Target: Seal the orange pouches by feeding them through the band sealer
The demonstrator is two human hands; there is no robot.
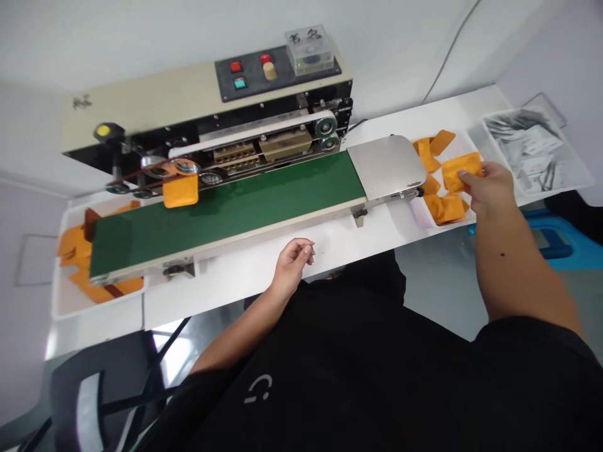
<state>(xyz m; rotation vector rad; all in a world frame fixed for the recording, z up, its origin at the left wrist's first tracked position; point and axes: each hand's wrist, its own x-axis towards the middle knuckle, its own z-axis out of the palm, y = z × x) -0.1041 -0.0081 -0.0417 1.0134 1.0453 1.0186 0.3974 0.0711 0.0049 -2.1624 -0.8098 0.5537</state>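
Observation:
My right hand (pixel 492 185) pinches a small orange pouch (pixel 455 171) between thumb and fingers. It is above a white bin (pixel 426 216) that holds several more orange pouches (pixel 443 207). My left hand (pixel 294 260) rests near the table's front edge, fingers curled in toward the thumb, with nothing visible in it. Another orange pouch (pixel 181 191) hangs from the rollers of a band sealing machine (pixel 155 100), over its green conveyor belt (pixel 235 204).
A metal plate (pixel 389 166) forms the belt's right end. At the left end, a white bin (pixel 59 298) holds orange pouches. A clear bin (pixel 572 166) of grey-white packets stands far right. Below are a black chair (pixel 103 370) and a blue stool (pixel 575 242).

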